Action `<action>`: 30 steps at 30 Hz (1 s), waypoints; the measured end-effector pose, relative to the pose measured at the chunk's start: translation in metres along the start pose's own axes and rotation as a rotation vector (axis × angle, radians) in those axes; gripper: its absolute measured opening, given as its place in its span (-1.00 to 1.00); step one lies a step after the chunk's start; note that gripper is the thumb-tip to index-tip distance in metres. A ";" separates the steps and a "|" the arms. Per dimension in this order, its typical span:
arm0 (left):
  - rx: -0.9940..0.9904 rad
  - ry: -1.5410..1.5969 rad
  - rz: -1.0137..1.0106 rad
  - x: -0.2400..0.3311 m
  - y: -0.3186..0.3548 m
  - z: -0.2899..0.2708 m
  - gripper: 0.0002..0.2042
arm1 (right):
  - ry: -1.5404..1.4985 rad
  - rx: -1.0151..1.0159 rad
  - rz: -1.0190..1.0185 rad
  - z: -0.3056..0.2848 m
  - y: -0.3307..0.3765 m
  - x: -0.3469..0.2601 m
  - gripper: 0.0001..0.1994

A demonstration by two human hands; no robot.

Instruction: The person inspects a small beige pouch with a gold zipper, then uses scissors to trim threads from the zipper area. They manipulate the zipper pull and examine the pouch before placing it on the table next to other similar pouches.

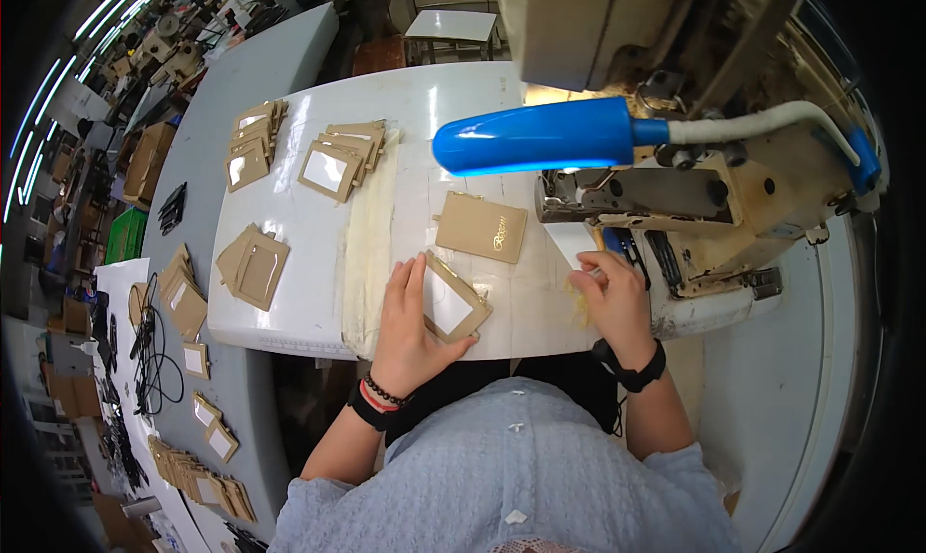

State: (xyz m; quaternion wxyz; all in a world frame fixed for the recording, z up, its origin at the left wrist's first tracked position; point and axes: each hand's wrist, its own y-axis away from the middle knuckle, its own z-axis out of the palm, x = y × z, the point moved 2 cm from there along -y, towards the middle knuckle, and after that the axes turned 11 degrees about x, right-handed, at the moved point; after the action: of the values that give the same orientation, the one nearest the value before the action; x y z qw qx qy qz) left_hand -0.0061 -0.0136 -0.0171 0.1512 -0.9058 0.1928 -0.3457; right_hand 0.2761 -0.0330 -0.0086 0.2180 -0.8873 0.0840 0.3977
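A tan card holder with a white window lies tilted on the white worktable, close to its front edge. My left hand lies against it with fingers stretched and thumb spread, fingertips at its upper left and thumb at its lower edge. My right hand is closed in a pinch just in front of the sewing machine; whatever it pinches is too small to make out. Behind the left hand's holder lies another tan holder, back side up, with gold lettering.
Stacks of tan holders lie on the table's left, such as a front stack and a back stack. A blue lamp reaches over the table from the right. More holders and a black cable lie on the grey side table.
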 end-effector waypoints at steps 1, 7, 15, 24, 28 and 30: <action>0.020 0.065 0.035 -0.003 0.001 -0.003 0.20 | 0.044 0.037 0.001 -0.006 -0.001 0.007 -0.79; 0.121 0.298 0.147 -0.019 0.008 0.000 0.29 | 0.250 0.187 0.001 -0.022 -0.005 0.029 -0.74; -0.023 0.363 0.106 -0.032 0.013 0.010 0.35 | 0.260 0.165 0.088 -0.026 -0.014 0.030 -0.80; -0.294 0.154 0.066 -0.027 0.007 -0.014 0.25 | 0.287 0.073 0.103 -0.047 -0.016 0.031 -0.93; -0.449 -0.013 0.119 -0.009 -0.005 -0.032 0.16 | 0.285 0.109 -0.139 -0.047 -0.029 0.028 -0.88; -0.423 -0.065 0.139 -0.008 -0.007 -0.042 0.11 | 0.340 0.006 0.125 -0.057 -0.040 0.033 -0.84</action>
State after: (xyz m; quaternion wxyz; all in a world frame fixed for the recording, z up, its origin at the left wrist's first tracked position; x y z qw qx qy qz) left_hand -0.0392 -0.0098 0.0112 -0.0123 -0.9125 0.3182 -0.2567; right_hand 0.3498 -0.0225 0.0133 0.1785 -0.9341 0.1756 0.2545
